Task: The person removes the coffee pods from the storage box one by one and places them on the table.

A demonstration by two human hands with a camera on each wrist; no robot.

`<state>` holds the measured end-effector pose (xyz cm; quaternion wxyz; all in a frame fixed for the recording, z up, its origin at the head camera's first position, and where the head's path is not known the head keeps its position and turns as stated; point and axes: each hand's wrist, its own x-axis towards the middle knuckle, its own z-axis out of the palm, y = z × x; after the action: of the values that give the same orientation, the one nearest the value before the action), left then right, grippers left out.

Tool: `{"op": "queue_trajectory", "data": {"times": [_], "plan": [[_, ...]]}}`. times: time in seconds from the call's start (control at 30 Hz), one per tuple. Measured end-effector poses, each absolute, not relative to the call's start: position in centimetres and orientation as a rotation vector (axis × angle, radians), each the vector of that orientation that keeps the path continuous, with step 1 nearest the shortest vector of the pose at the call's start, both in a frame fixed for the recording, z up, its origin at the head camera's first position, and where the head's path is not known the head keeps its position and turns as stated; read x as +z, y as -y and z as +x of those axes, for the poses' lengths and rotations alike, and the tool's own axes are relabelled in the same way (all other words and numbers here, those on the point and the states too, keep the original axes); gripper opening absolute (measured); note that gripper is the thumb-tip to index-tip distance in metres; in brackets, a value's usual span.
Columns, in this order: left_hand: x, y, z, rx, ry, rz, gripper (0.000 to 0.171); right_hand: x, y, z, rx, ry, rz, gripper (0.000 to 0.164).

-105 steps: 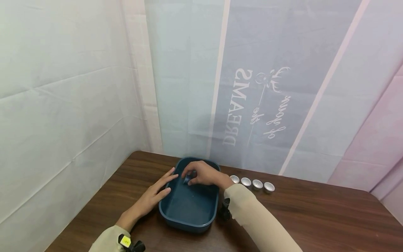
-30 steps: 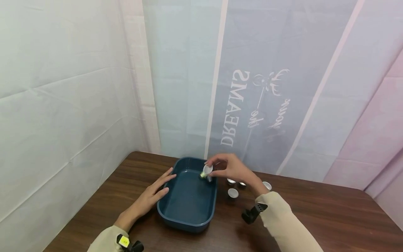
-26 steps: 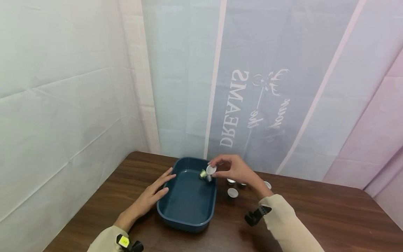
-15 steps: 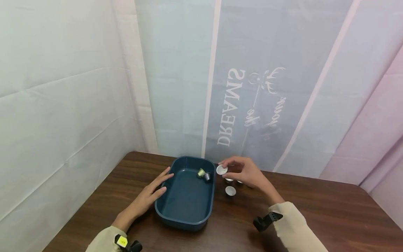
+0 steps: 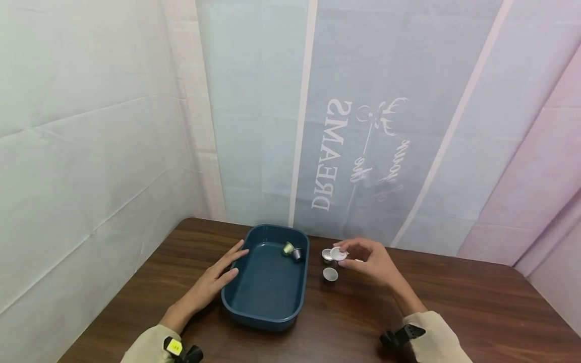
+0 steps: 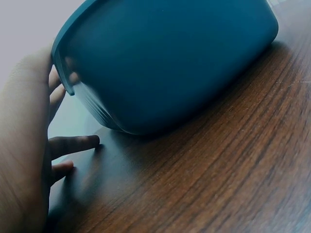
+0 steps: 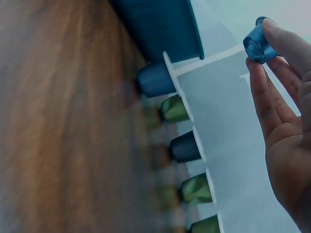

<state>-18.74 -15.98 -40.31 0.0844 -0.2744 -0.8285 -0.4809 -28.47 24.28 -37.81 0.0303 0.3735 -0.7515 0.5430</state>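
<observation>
My right hand [image 5: 369, 259] pinches a blue coffee capsule [image 7: 257, 46] between thumb and fingertips, its pale lid facing up toward the head camera. It is held over the capsules on the table, right of a dark blue basin [image 5: 262, 318]. Inside the basin, by its right wall, lie a green capsule [image 5: 288, 248] and a dark capsule [image 5: 296, 254]. My left hand [image 5: 206, 287] rests along the basin's left rim with fingers extended; in the left wrist view some fingers pass behind the rim [image 6: 63, 73].
Several capsules stand lid up on the wooden table [image 5: 363, 322] beside the basin, one blue capsule [image 7: 155, 80] nearest it, then a green capsule [image 7: 175, 109] and a dark capsule [image 7: 185, 147]. A printed curtain [image 5: 254, 126] hangs behind the table's far edge.
My right hand was inside the basin, then carried the capsule rightward from over the basin's right rim. The green and dark capsules in the basin are now uncovered. My left hand stays at the rim.
</observation>
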Motion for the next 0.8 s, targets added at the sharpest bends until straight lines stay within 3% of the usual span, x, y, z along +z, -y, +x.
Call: {"op": "queue_trajectory", "data": {"times": [0.4, 0.8], "plan": [[-40.6, 16.0, -18.8, -1.433, 2.471, -0.81, 0.049, -40.4, -26.4, -27.5, 1.816, 2.244, 1.042, 0.022], [-43.6, 17.0, -20.6, -1.413, 2.486, -0.792, 0.049, -41.8, -27.1, -27.2, 1.816, 2.27, 1.018, 0.023]]}}
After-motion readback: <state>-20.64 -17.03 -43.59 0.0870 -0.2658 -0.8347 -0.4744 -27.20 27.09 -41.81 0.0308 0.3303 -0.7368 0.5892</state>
